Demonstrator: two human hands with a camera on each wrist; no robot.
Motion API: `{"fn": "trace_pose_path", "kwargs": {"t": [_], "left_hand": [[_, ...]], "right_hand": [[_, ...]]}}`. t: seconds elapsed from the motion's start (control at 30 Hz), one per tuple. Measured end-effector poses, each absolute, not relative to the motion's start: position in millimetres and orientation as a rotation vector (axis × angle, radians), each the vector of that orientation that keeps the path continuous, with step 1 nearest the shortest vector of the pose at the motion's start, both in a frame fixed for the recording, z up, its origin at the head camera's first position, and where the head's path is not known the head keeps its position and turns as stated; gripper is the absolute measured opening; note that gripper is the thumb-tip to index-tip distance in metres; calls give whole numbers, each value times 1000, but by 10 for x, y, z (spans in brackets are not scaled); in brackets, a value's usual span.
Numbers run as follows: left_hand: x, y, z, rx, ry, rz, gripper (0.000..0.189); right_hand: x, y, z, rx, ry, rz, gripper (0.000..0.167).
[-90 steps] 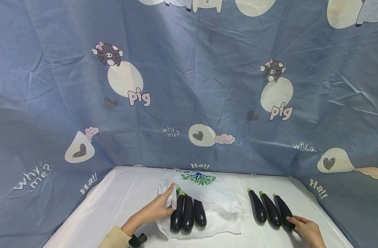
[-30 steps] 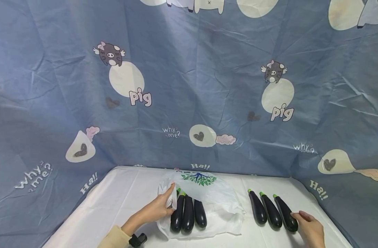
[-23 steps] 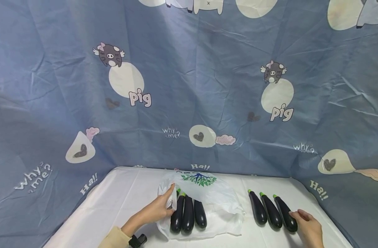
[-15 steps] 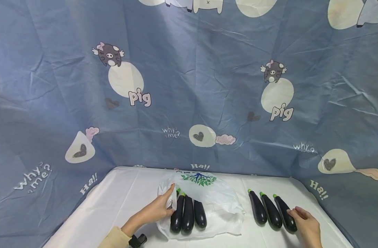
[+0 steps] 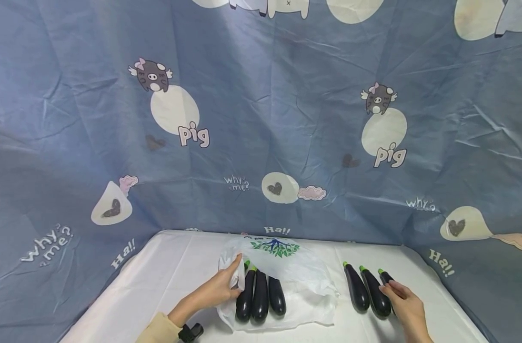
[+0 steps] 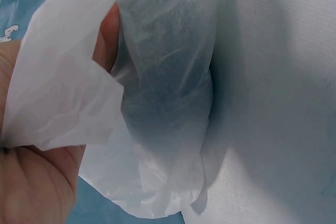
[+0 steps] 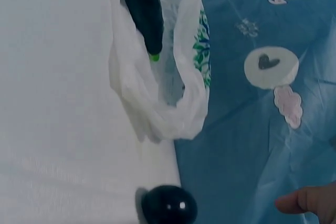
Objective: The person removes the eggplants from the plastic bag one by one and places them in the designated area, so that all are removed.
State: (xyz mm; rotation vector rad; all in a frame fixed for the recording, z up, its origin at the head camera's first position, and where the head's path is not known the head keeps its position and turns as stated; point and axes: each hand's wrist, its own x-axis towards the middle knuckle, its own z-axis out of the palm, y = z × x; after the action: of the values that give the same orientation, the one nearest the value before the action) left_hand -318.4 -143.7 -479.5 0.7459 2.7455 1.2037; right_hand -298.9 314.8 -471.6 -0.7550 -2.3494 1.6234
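A white plastic bag with a green tree print lies on the table, its mouth facing me. My left hand grips the left edge of the opening, the plastic folded between thumb and fingers. Several dark eggplants lie side by side inside, stems inward. To the right, three more form a row: a left eggplant, a middle eggplant and a right eggplant. Over the right one hovers my right hand, hiding its lower part, with fingertips beside the middle one. Its thumb extends apart from an eggplant.
A white cloth covers the table. Close behind its far edge hangs a blue curtain printed with pigs, which also runs along both sides. A black band shows at my left wrist, below a beige sleeve.
My right hand has shifted left from the right eggplant's outer side to above it, towards the middle one. My left hand, the bag and the eggplants stay as they were.
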Motion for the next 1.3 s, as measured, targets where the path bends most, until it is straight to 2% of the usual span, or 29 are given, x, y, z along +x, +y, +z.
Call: {"fn": "trace_pose_path", "kwargs": {"t": [0.3,0.6,1.3], "left_hand": [[-3200,-1451,-4814,747,2750,1197,97],[-3179,-1446,-4812,752,2751,1202,98],[-3177,-1440,-4797,740,2753,1204,98]], "right_hand": [[-2959,2928,-4662,-625,-2443,1624,91],[-2924,2723,-4634,-512,-2551,1585,92],[-2868,2209,-4634,-268,-2595,1598,62]]}}
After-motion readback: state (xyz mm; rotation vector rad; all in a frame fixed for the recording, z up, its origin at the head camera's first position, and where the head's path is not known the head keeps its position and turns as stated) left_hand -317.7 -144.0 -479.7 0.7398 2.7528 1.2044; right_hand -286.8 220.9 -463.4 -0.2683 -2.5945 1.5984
